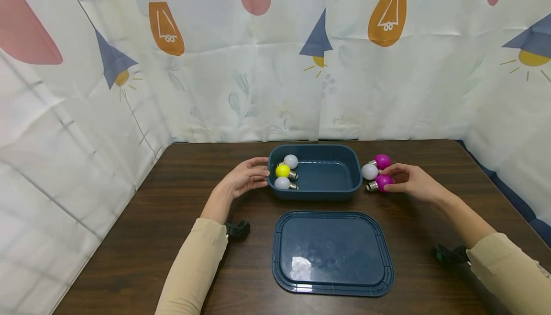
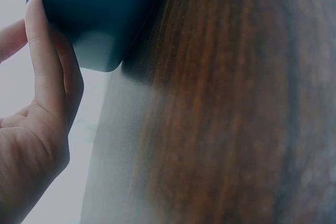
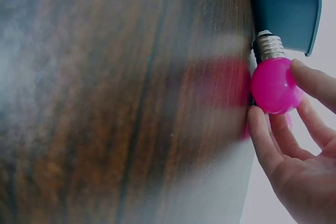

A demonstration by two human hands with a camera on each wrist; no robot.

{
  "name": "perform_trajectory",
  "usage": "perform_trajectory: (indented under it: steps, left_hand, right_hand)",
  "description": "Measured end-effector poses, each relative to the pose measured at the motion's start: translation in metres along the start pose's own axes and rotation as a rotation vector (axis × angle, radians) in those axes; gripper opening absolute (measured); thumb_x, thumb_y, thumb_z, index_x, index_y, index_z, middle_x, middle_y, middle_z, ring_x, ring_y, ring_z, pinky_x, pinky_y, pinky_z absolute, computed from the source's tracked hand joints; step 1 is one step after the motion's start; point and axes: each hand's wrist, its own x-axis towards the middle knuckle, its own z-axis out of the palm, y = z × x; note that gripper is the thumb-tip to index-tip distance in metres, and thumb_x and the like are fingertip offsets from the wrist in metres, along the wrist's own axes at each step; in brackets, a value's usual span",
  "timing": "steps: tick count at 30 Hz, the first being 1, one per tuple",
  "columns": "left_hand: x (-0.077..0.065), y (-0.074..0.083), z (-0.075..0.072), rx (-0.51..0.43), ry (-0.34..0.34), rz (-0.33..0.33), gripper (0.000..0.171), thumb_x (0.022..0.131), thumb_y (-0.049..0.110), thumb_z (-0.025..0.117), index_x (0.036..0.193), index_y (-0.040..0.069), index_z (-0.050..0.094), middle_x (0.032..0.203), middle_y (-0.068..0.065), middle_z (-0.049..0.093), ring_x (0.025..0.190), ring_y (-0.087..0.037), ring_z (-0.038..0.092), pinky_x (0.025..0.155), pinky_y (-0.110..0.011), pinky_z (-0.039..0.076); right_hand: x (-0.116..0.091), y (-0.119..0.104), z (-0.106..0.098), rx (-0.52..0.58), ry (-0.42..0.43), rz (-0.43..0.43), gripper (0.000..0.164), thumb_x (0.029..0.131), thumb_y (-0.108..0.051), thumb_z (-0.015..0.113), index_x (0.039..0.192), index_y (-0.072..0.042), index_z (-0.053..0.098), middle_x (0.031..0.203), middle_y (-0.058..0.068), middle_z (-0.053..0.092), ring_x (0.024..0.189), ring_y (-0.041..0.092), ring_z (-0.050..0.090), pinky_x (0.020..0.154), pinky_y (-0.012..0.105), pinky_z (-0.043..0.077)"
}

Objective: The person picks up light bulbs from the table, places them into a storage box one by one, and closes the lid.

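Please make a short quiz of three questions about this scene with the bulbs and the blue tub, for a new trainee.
1. How many bulbs lie inside the blue tub?
2. True or false: the right hand pinches a yellow bulb.
3. What does the left hand touch? A) the lid B) the tub's outer wall C) a white bulb

Key
1. Three: two white bulbs and one yellow bulb.
2. False. It pinches a magenta bulb on the table, to the right of the tub.
3. B. The lid lies apart, nearer the person.
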Motion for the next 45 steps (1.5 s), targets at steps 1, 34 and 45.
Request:
perform_trajectory:
  steps: [1, 34, 45]
  left_hand:
    - [0.000, 0.000, 0.000, 0.002, -0.001, 0.001, 0.060, 0.101, -0.002, 0.059, 0.156, 0.003, 0.035, 0.107, -0.010, 0.059, 0.086, -0.016, 0.068, 0.080, -0.028, 0.061]
    - [0.001, -0.003, -0.002, -0.005, -0.007, 0.007, 0.060, 0.102, -0.002, 0.058, 0.157, 0.004, 0.034, 0.118, -0.013, 0.058, 0.088, -0.018, 0.068, 0.082, -0.029, 0.060]
    - [0.003, -0.002, -0.002, 0.003, -0.013, 0.005, 0.060, 0.101, -0.002, 0.059, 0.156, 0.004, 0.035, 0.119, -0.015, 0.059, 0.092, -0.019, 0.068, 0.086, -0.031, 0.060]
  right_hand:
    - [0.000, 0.000, 0.000, 0.002, 0.000, 0.001, 0.050, 0.096, -0.025, 0.075, 0.137, 0.000, 0.058, 0.133, 0.022, 0.058, 0.119, 0.040, 0.059, 0.092, 0.042, 0.051]
    - [-0.008, -0.030, -0.015, 0.031, 0.039, -0.097, 0.047, 0.098, -0.025, 0.073, 0.137, -0.002, 0.057, 0.131, 0.020, 0.059, 0.115, 0.037, 0.059, 0.082, 0.029, 0.057]
    - [0.000, -0.051, -0.013, 0.085, 0.024, -0.090, 0.049, 0.098, -0.029, 0.073, 0.138, -0.005, 0.056, 0.132, 0.017, 0.059, 0.117, 0.033, 0.059, 0.088, 0.036, 0.056]
